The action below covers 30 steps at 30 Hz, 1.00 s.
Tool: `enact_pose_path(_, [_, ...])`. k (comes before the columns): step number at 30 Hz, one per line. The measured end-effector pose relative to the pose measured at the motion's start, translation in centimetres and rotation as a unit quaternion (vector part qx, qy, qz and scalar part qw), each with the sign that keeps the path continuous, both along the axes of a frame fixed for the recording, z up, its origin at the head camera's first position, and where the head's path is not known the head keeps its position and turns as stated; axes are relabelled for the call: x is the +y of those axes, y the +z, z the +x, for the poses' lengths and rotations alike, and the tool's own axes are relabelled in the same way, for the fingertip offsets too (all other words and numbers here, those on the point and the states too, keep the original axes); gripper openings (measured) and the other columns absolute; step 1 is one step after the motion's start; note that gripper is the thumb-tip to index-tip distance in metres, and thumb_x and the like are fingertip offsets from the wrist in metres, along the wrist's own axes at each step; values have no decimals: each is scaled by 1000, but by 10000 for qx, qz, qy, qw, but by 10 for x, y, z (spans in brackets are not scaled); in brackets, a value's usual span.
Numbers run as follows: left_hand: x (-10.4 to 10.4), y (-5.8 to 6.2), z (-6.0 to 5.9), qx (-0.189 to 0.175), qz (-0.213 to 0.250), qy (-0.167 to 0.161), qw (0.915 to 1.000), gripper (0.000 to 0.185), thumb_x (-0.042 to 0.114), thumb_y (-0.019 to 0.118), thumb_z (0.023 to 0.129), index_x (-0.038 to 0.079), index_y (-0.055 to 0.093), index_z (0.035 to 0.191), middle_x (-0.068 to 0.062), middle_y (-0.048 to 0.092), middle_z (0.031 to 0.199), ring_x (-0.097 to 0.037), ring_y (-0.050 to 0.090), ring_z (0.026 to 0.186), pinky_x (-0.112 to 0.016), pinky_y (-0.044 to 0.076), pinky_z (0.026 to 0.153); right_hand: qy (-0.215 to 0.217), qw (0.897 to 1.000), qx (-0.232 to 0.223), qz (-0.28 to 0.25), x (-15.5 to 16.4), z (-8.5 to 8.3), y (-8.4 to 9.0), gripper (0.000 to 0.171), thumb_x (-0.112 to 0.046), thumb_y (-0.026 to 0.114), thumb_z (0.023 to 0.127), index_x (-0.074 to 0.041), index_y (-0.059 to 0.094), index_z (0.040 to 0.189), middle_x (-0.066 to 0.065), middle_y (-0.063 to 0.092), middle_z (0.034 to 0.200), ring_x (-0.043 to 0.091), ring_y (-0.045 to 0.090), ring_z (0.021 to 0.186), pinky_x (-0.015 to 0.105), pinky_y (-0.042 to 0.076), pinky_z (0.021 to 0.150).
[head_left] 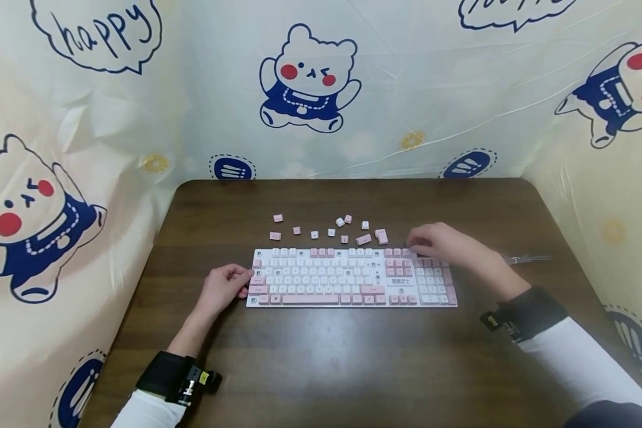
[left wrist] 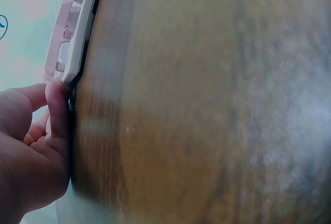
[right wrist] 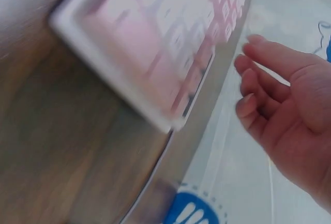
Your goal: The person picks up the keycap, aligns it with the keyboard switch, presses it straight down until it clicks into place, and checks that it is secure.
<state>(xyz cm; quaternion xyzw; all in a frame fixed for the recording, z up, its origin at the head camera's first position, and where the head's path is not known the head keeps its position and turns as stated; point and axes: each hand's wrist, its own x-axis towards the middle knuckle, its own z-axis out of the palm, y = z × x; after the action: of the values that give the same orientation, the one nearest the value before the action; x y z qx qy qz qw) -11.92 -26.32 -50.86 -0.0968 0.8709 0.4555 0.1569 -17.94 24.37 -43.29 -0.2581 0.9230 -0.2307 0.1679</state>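
Observation:
A white and pink keyboard (head_left: 321,280) lies flat on the brown table. At its left edge, the left hand (head_left: 223,289) holds the side with curled fingers; the left wrist view has those fingers (left wrist: 58,105) against the keyboard's corner (left wrist: 75,61). Over the upper right part of the keyboard is the right hand (head_left: 449,245), its fingertips by the back edge. From the right wrist view, the right hand's loosely bent fingers (right wrist: 258,97) have nothing visible between them. Several loose pink and white keycaps, among them a wide pink keycap (head_left: 363,239), lie behind the keyboard.
To the right of the keyboard, partly behind the right forearm, lies a thin clear or wire-like item (head_left: 529,259). A cable (right wrist: 150,177) runs from the keyboard in the right wrist view. Printed cloth (head_left: 385,89) hangs around the table's back and sides.

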Motion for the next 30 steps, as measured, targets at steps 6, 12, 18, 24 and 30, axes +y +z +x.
enact_pose_path(6, [0, 1, 0, -7, -26, 55, 10000, 35, 33, 65, 105, 0, 70, 113, -7, 69, 84, -17, 66, 71, -24, 56, 68, 348, 9990, 267, -47, -39, -17, -2, 19, -10, 71, 99, -7, 75, 118, 5, 75, 110, 23, 69, 100, 46, 57, 91])
enact_pose_path(12, [-2, 2, 0, -60, -35, 17, 10000, 35, 33, 65, 104, -1, 71, 112, -6, 68, 81, -18, 65, 71, -25, 54, 68, 583, 9961, 566, 349, -73, -28, -11, 20, -7, 72, 98, -9, 74, 117, 5, 71, 107, 22, 66, 96, 41, 57, 90])
enact_pose_path(18, [-3, 0, -1, -78, 55, -96, 9999, 32, 29, 67, 104, -3, 71, 107, -3, 68, 76, -15, 64, 68, -25, 53, 65, 1005, 9856, 1070, 844, -91, -35, -22, 15, -11, 71, 100, -10, 72, 115, 4, 65, 100, 18, 61, 85, 35, 56, 81])
enact_pose_path(24, [-4, -1, -1, -93, 124, -107, 9998, 32, 29, 68, 103, -2, 71, 106, -3, 68, 75, -14, 65, 68, -24, 53, 66, 1002, 9855, 901, 1035, -98, -38, -28, 16, -11, 68, 102, -9, 70, 118, 5, 64, 106, 20, 62, 89, 38, 56, 85])
enact_pose_path(30, [-4, 0, -1, -14, 207, -79, 9998, 31, 29, 68, 103, -2, 72, 105, -2, 69, 74, -14, 65, 68, -24, 53, 65, 990, 9844, 1006, 1048, -100, -41, -32, 16, -13, 66, 103, -10, 70, 118, 5, 63, 103, 19, 60, 85, 36, 55, 81])
